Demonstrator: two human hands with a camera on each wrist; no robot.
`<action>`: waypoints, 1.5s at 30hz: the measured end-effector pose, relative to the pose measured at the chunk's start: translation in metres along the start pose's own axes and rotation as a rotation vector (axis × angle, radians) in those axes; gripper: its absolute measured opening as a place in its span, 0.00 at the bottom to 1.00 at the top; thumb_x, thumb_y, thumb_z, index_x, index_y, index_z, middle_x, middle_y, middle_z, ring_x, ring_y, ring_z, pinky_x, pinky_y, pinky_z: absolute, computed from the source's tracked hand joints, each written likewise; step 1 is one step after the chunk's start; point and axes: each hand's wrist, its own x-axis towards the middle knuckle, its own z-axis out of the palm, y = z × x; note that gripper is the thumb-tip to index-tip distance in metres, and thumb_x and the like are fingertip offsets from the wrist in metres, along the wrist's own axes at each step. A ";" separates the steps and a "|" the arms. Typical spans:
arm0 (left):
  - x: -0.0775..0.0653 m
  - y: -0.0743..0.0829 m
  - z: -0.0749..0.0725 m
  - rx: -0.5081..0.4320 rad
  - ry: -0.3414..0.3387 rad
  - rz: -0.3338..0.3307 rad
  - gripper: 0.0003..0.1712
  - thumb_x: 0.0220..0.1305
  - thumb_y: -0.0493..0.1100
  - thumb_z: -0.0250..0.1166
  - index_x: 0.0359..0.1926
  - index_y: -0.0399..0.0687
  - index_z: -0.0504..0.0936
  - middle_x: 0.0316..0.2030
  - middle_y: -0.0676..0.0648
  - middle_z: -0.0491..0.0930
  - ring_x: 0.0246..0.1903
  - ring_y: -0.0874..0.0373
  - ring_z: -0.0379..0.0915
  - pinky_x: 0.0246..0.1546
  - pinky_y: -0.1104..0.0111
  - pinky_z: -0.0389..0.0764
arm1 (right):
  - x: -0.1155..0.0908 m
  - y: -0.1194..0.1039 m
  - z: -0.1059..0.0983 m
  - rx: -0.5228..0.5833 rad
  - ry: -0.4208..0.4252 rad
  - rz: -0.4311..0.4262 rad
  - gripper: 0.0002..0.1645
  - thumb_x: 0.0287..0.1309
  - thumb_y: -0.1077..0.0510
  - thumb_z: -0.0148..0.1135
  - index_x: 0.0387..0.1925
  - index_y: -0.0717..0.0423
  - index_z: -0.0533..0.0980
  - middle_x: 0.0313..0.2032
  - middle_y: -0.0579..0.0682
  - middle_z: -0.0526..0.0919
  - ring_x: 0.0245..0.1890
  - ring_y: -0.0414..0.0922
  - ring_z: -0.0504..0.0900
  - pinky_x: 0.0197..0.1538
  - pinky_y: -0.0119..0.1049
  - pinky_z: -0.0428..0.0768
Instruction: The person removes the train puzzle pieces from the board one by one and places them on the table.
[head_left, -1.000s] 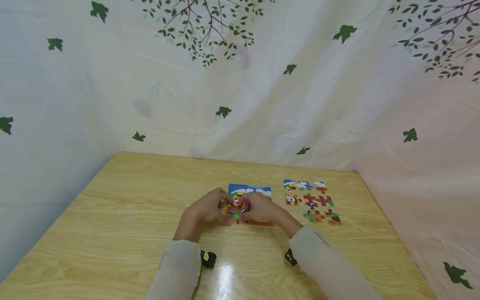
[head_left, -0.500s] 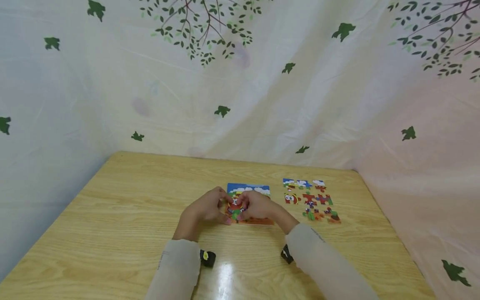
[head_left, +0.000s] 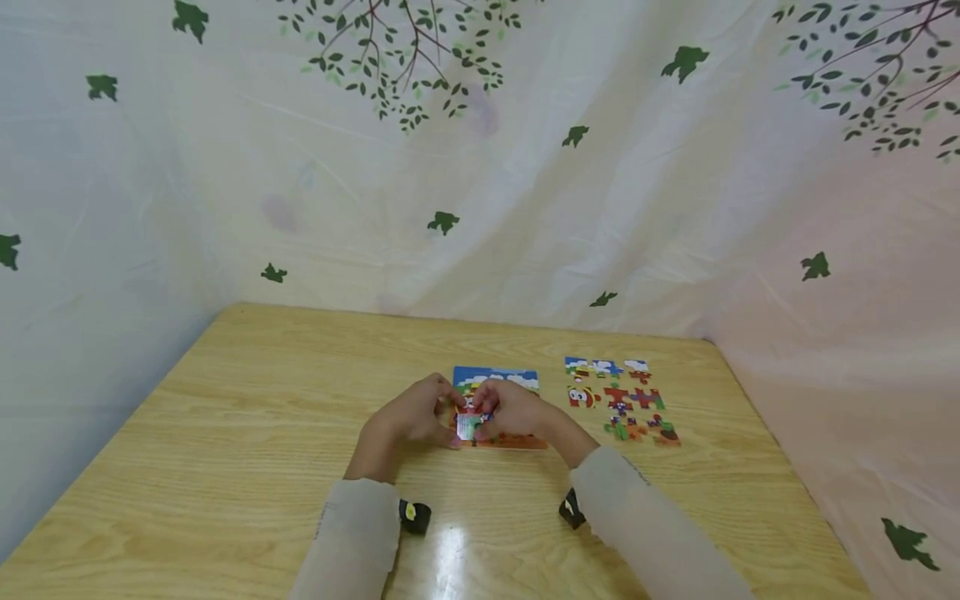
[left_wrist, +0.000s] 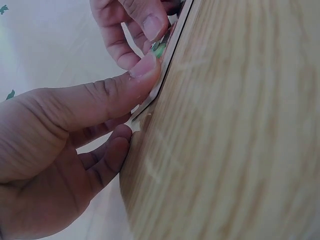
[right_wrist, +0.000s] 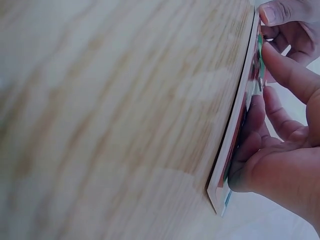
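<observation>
A picture puzzle board (head_left: 517,442) lies on the table, showing blue sky, clouds and an orange lower edge. Above its left part, my left hand (head_left: 411,412) and right hand (head_left: 517,414) face each other, thumbs and forefingers bent around one small puzzle piece (head_left: 467,427), which shines with glare. In the left wrist view, the left thumb (left_wrist: 142,67) lies against a green part of the piece at the board's edge. The right wrist view has the right thumb and fingers (right_wrist: 280,70) pinching the piece, tilted up from the board. Fingers partly hide the piece's outline.
Several loose puzzle pieces (head_left: 617,398) lie in rough rows to the right of the board. The wooden table (head_left: 247,433) backs onto a pale curtain (head_left: 360,200) printed with leaves. A black strap (head_left: 415,517) hangs by the left sleeve, another by the right.
Both hands stay over the board's left part. The piece between the fingers has tilted, and its printed face now reflects bright light. The loose pieces have not moved.
</observation>
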 end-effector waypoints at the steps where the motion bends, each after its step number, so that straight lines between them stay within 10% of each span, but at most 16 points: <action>1: 0.000 0.000 0.000 -0.003 0.002 -0.004 0.27 0.45 0.41 0.85 0.48 0.51 0.86 0.51 0.50 0.73 0.45 0.53 0.70 0.48 0.59 0.75 | 0.000 0.000 0.000 0.012 0.000 -0.003 0.21 0.53 0.65 0.78 0.45 0.58 0.75 0.37 0.52 0.77 0.36 0.46 0.73 0.38 0.37 0.73; 27: 0.001 -0.001 -0.003 0.044 -0.023 0.025 0.29 0.46 0.44 0.86 0.51 0.51 0.86 0.49 0.51 0.72 0.47 0.53 0.70 0.51 0.58 0.75 | -0.007 0.005 -0.006 0.234 0.070 -0.027 0.13 0.66 0.73 0.59 0.50 0.62 0.78 0.38 0.55 0.84 0.39 0.48 0.84 0.47 0.41 0.83; 45: 0.000 0.001 0.000 -0.008 -0.004 -0.055 0.29 0.45 0.44 0.86 0.49 0.53 0.85 0.50 0.51 0.72 0.49 0.52 0.70 0.53 0.57 0.76 | -0.040 0.023 -0.049 0.220 0.105 -0.065 0.16 0.72 0.66 0.58 0.58 0.65 0.76 0.45 0.59 0.80 0.44 0.50 0.84 0.50 0.45 0.84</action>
